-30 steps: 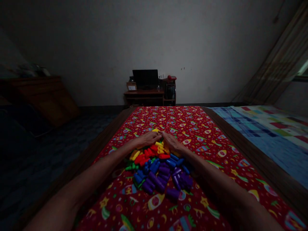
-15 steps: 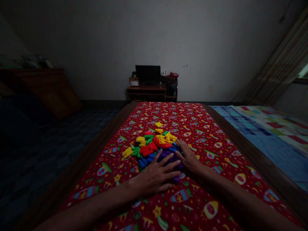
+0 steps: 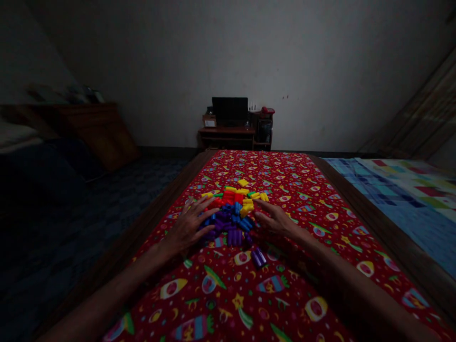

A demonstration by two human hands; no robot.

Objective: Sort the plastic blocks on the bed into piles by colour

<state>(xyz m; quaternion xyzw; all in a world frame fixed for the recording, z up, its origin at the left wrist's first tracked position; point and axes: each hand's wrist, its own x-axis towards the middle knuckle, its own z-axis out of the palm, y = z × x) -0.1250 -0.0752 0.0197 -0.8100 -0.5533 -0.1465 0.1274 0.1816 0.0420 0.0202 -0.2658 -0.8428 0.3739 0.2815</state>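
Note:
A loose heap of small plastic blocks lies on a red patterned cloth [image 3: 235,285]. Purple blocks [image 3: 234,237] and blue blocks [image 3: 237,216] are at its near side, red blocks [image 3: 232,196] and yellow blocks [image 3: 247,207] farther back. My left hand [image 3: 192,221], fingers spread, rests at the heap's left edge and covers some blocks there. On the right side, my right hand [image 3: 273,217] is open beside the yellow and blue blocks, its fingers apart. One purple block [image 3: 259,257] lies apart, nearer to me. Neither hand visibly grips a block.
Past the far end of the cloth stands a desk [image 3: 227,130] with a black monitor [image 3: 230,111] and a red telephone [image 3: 268,110]. A wooden cabinet [image 3: 96,133] is at the left. Checked bedding [image 3: 377,190] lies at the right.
My left hand has moved left off the purple blocks, uncovering them. My right hand has drawn slightly away from the heap. Blocks are rearranged, and the view has turned slightly left.

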